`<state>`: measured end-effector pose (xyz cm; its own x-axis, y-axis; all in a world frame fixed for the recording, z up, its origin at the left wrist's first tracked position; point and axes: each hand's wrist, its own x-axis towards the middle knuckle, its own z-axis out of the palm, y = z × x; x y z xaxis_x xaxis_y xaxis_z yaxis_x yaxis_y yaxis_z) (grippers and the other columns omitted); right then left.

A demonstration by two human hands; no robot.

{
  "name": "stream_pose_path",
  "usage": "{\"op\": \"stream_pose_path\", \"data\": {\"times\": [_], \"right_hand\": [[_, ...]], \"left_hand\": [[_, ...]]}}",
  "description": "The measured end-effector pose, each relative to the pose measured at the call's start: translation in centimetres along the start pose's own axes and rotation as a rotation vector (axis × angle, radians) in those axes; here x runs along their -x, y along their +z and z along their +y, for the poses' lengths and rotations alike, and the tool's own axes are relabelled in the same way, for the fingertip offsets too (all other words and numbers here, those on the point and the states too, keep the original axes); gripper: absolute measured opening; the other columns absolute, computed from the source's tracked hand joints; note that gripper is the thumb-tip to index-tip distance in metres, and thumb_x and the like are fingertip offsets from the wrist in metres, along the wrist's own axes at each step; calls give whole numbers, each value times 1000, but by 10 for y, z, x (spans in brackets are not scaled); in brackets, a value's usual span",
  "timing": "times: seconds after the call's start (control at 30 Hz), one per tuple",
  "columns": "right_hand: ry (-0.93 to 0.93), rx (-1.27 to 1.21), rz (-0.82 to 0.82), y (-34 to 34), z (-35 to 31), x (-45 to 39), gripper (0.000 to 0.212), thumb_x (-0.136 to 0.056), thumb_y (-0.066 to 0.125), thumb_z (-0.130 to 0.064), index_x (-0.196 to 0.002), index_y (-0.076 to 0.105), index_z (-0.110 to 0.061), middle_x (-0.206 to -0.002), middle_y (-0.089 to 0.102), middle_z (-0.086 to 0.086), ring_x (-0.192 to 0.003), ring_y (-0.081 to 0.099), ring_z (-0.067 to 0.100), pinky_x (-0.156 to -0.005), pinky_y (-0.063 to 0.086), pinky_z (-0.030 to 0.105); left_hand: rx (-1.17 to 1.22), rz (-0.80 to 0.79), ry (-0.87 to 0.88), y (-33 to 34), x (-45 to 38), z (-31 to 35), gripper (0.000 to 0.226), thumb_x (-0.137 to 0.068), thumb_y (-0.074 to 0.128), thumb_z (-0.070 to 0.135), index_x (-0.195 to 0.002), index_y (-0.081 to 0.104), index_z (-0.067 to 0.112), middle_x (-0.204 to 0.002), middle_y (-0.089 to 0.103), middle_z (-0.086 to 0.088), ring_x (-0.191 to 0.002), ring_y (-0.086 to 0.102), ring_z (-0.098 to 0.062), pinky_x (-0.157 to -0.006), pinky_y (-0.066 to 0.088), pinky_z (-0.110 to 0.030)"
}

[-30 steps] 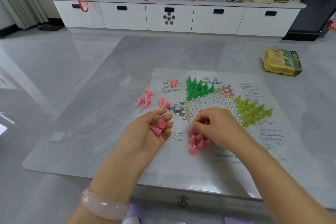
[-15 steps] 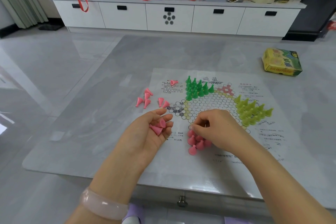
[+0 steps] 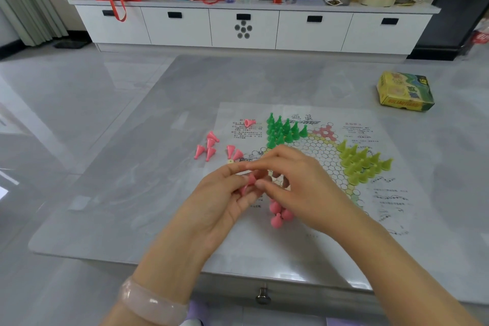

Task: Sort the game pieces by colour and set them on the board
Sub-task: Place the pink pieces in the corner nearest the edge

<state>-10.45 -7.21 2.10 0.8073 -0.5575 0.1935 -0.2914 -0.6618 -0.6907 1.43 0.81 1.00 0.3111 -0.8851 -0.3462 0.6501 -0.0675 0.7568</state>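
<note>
Several pink pieces (image 3: 248,185) lie cupped in the left hand (image 3: 225,201) just left of the board (image 3: 317,167), where the right hand (image 3: 299,185) pinches one from that palm, so a fumble could drop it onto the upright pink cluster (image 3: 277,213) and topple it

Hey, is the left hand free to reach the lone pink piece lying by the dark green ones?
Probably not yet. The way to the lone pink piece looks clear, but the left hand is cupping pink pieces, which the right hand is picking from.
</note>
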Motion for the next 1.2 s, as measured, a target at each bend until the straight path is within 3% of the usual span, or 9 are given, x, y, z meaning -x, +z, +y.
{"op": "stream_pose_path", "data": {"times": [0.1, 0.2, 0.27, 0.33, 0.43, 0.57, 0.7, 1.07, 1.2], "right_hand": [[-116, 151, -3, 6, 4, 2, 25, -85, 61, -14, -109, 65, -22, -97, 53, -5, -73, 45, 4, -63, 44, 21], [-101, 181, 13, 4, 6, 2, 15, -85, 61, -16, -98, 67, -17, -94, 55, -5, -74, 48, 7, -65, 47, 27], [-76, 206, 73, -1, 9, 3, 8, -85, 60, -18, -91, 65, -20, -86, 57, -10, -70, 49, 3, -64, 44, 23], [0, 131, 166, -9, 13, 4, 8, -85, 58, -18, -83, 60, -26, -78, 59, -13, -65, 55, 0, -60, 45, 17], [156, 62, 256, -26, 23, 7, 5, -85, 57, -17, -86, 59, -22, -80, 65, -10, -75, 62, 6, -69, 50, 19], [287, 127, 98, -35, 37, 17, 3, -87, 57, -17, -88, 56, -19, -86, 66, -8, -82, 62, 5, -73, 50, 19], [264, 240, -77, -33, 42, 24, 5, -86, 59, -17, -84, 59, -22, -89, 65, -7, -83, 58, 5, -66, 43, 13], [246, 301, -157, -32, 44, 28, 16, -82, 60, -13, -76, 58, -28, -83, 65, -8, -77, 57, 7, -72, 49, 26], [231, 308, -168, -30, 42, 28, 18, -83, 61, -15, -76, 56, -31, -82, 62, -10, -74, 53, 2, -70, 47, 22]], "left_hand": [[-40, -15, -10, 2, 0, 0, 35, -84, 32, -15, -108, 56, -7, -95, 58, -22, -87, 61, -22, -82, 56, -29], [0, -28, -30, 6, 1, 0, 39, -82, 31, -17, -112, 52, -5, -93, 57, -24, -82, 59, -23, -82, 55, -33], [20, -42, -32, 7, 3, 2, 36, -83, 32, -16, -109, 53, -2, -98, 61, -27, -88, 63, -28, -80, 56, -34], [26, -26, -26, 6, 3, 3, 29, -85, 37, -14, -104, 54, 0, -98, 67, -24, -81, 69, -28, -72, 59, -32], [37, 55, -12, 3, 2, 6, 22, -86, 44, -8, -102, 56, 1, -84, 70, -17, -61, 68, -20, -55, 56, -25], [79, 131, -22, -1, -1, 9, 23, -85, 41, -7, -96, 59, 3, -88, 63, -16, -66, 63, -20, -55, 56, -24], [84, 124, -25, -2, -1, 9, 28, -83, 37, -10, -97, 58, 2, -93, 63, -16, -75, 63, -23, -60, 58, -25], [51, 121, -34, 2, -1, 6, 26, -83, 40, -7, -100, 57, 2, -94, 62, -17, -79, 61, -25, -69, 51, -30], [44, 96, -35, 3, 1, 8, 30, -83, 37, -9, -104, 56, 1, -95, 62, -18, -81, 62, -26, -70, 54, -30]]}}
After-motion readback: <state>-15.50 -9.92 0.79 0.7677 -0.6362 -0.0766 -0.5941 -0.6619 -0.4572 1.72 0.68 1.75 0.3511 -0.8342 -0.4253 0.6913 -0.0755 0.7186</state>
